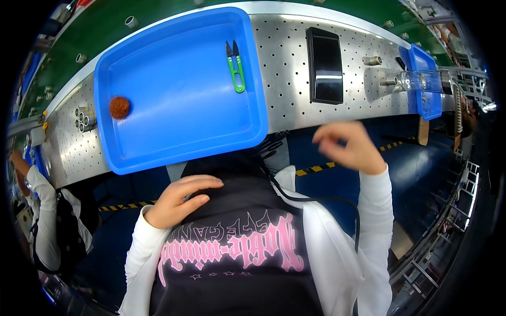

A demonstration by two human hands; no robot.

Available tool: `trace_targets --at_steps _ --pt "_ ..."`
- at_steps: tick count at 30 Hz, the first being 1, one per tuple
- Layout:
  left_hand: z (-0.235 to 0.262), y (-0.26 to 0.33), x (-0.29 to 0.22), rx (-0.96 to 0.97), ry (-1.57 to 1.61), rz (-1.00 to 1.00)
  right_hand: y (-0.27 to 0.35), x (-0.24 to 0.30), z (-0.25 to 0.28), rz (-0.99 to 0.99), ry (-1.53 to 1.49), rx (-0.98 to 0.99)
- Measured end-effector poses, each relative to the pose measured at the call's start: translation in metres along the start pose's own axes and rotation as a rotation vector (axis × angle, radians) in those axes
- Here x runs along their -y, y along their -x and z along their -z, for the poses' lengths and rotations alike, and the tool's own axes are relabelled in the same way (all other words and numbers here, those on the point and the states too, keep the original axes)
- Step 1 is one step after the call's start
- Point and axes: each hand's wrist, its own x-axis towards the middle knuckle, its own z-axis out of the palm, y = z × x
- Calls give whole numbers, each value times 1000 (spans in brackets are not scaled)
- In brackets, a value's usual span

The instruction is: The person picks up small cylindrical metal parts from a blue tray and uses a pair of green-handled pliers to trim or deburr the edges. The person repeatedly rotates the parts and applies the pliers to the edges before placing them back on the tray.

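My left hand (184, 199) hovers before the dark shirt front, fingers stretched and thumb apart, with nothing in it. To the right, beyond the bench's near edge, my right hand (352, 146) is raised with loosely bent fingers. Its fingertips are slightly blurred, but a gap shows between thumb and forefinger and I see nothing held there. A large blue tray (176, 84) stands on the bench, nearest to my left hand. Inside it, a brown fibrous ball (119, 107) sits at the left, and green-handled thread snips (236, 71) lie at the right with their dark blades apart.
On the perforated metal bench (287, 68) lies a flat black device (325, 66). Short metal tubes (84, 120) cluster left of the tray. A clear cylinder (421, 81) and a smaller blue tray (429, 105) are at the far right. Another person's sleeve (46, 210) shows at left.
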Motion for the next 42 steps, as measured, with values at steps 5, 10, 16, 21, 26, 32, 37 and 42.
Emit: trace_targets --at_steps 5,10,16,21,26,32,37,42 --pt "-18 -5 28 -174 -355 38 28 10 -43 3 -306 483" --pt "-27 -35 43 -258 -587 -59 43 -3 -80 25 -496 263" --pt "-36 -69 51 -86 -598 -15 49 7 -88 -53 -1143 67" --pt "-44 -81 45 8 -608 56 46 28 -73 112 -570 415" --pt "-52 -82 48 -13 -609 -100 54 19 -75 -163 -768 -291" --pt "-67 -93 16 23 -480 -290 65 16 -66 -226 -494 -256" --pt "-101 -113 -7 22 -342 -475 65 22 -87 -84 -958 -222" --pt "-121 -127 0 9 -424 -682 89 41 -41 556 -1135 -253"
